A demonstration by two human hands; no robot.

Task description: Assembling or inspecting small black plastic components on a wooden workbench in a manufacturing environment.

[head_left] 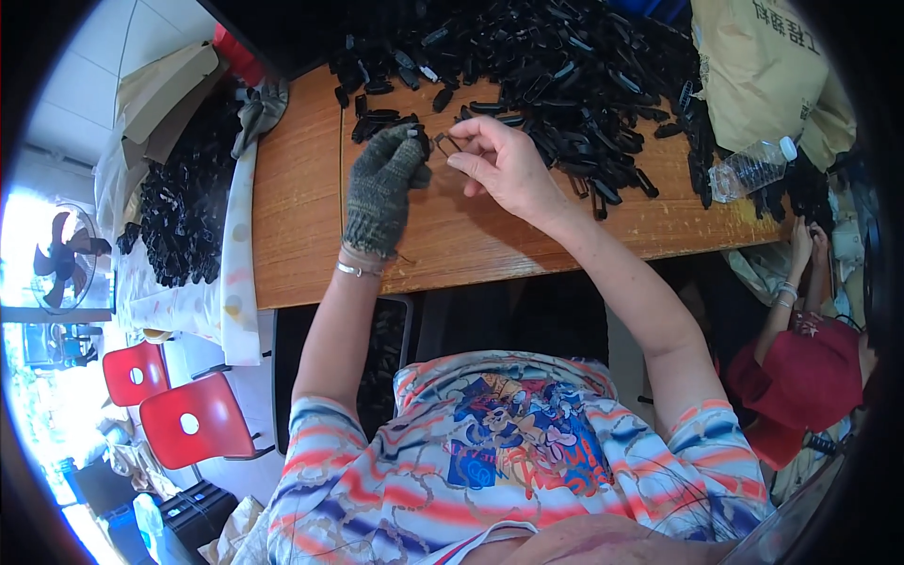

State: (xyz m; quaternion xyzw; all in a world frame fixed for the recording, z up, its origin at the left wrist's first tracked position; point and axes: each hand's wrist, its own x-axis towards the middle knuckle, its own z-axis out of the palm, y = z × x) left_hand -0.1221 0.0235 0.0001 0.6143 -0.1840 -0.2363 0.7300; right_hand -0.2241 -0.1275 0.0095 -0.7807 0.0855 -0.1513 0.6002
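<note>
My left hand (379,188) wears a grey-green knitted glove and is raised over the front part of the wooden table. Its fingers are closed, and a dark bit shows at their tips, too small to name. Just to the right, my bare right hand (508,169) pinches a small dark rectangular loop-shaped piece (445,144) between thumb and fingers. The loop's left end is close to the gloved fingertips; whether it touches what they hold, I cannot tell. Beyond both hands lies a large heap of black plastic clip-like parts (565,85), some loose ones reaching near my fingers.
A brown paper sack (758,71) and a clear plastic bottle (750,171) are at the table's right. Another heap of black parts (188,207) lies at the left, near red chairs (193,422) and a fan (66,256). A person in a red top (805,377) works at the right.
</note>
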